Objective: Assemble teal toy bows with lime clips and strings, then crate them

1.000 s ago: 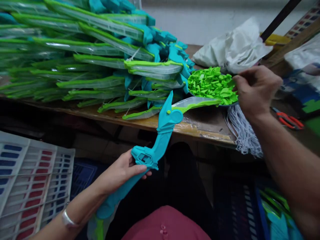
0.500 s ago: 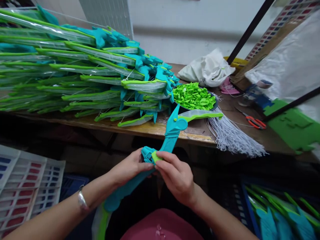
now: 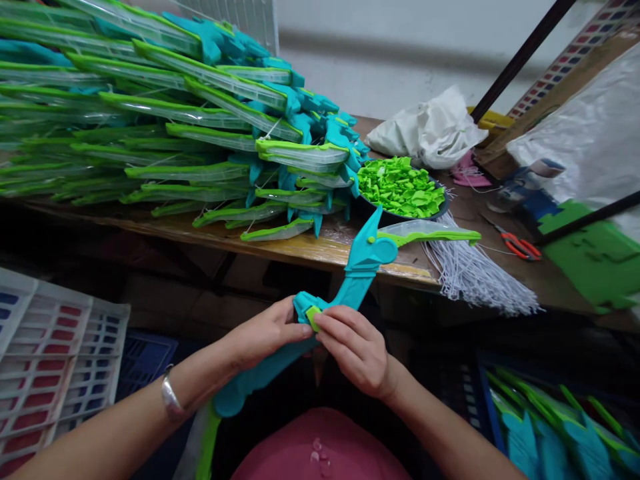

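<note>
A teal plastic toy bow (image 3: 353, 283) with green-and-clear limbs lies slantwise across my front. My left hand (image 3: 265, 333) is closed round its middle, thumb beside a teal block that juts out of the grip. My right hand (image 3: 357, 350) pinches a small lime-green plastic piece (image 3: 313, 317) against this block, where it covers part of the opening. The bow's upper limb (image 3: 430, 233) reaches right above the bench edge; its lower limb (image 3: 203, 440) runs down beside my left forearm. My fingers hide the underside of the grip.
Many similar bows (image 3: 215, 133) are piled on the wooden bench (image 3: 345, 257). Behind the upper limb are a bowl of green pieces (image 3: 400, 190), white cords (image 3: 465, 277) and orange-handled scissors (image 3: 520, 245). White crates (image 3: 55, 360) stand left; a blue crate (image 3: 493, 413) holds bows at right.
The green piece has moved left and down onto the block, covering more of its opening. The camera view has shifted slightly, and both hands with the bow appear a little further right.
</note>
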`<state>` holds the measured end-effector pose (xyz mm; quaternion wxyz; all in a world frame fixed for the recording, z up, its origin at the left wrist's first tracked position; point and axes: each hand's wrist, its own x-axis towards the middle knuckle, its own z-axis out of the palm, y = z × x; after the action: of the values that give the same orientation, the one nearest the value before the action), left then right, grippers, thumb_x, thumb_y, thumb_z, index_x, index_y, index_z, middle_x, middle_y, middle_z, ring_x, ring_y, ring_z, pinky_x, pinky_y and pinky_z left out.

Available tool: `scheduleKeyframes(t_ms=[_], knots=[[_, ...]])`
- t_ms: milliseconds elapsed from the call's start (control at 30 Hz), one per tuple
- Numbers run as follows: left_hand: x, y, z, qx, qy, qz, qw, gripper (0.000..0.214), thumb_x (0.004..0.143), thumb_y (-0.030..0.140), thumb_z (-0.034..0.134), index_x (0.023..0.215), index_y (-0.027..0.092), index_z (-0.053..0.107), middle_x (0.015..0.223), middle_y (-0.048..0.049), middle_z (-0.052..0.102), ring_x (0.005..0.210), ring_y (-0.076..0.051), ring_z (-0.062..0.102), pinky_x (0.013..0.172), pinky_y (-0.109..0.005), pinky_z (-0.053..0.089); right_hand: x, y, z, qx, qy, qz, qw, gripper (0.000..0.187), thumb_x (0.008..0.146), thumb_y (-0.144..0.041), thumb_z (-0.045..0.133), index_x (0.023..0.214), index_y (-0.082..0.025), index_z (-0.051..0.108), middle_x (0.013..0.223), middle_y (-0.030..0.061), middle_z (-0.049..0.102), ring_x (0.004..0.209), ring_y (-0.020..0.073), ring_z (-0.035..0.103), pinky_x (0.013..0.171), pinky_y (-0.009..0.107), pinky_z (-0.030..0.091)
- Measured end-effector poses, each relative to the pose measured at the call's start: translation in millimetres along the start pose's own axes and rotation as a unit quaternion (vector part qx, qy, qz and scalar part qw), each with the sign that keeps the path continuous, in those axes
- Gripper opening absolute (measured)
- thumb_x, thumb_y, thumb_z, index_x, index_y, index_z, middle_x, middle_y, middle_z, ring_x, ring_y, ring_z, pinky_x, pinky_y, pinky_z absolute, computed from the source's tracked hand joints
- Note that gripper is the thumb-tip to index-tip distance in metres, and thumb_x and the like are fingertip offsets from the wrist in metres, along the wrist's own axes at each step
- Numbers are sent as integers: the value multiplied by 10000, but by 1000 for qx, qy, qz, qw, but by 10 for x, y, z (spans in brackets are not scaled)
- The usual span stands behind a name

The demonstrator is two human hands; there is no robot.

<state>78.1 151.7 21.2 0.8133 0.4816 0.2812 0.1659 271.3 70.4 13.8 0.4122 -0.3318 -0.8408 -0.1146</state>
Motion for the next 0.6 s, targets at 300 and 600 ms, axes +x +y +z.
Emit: scheduleKeyframes(t_ms=[300,600], knots=[[14,5,15,12,-32,-7,999,315,781,286,805,1024,168,645,984,-17,657,934,-191,590,881,-333,490,-49,20,-93,3,-34,-30,999,212,943,-34,564,1097,-23,710,1149,211,750,1212,299,662,936,457,662],[-27,11,16,53,-34,13,998,332,857,362,758,1104,170,646,1095,-55,670,1035,-229,594,936,-366,488,-46,-13,-137,-22,-46,-32,998,202,941,-29,562,1067,-25,720,1152,218,747,1140,304,698,932,455,664]])
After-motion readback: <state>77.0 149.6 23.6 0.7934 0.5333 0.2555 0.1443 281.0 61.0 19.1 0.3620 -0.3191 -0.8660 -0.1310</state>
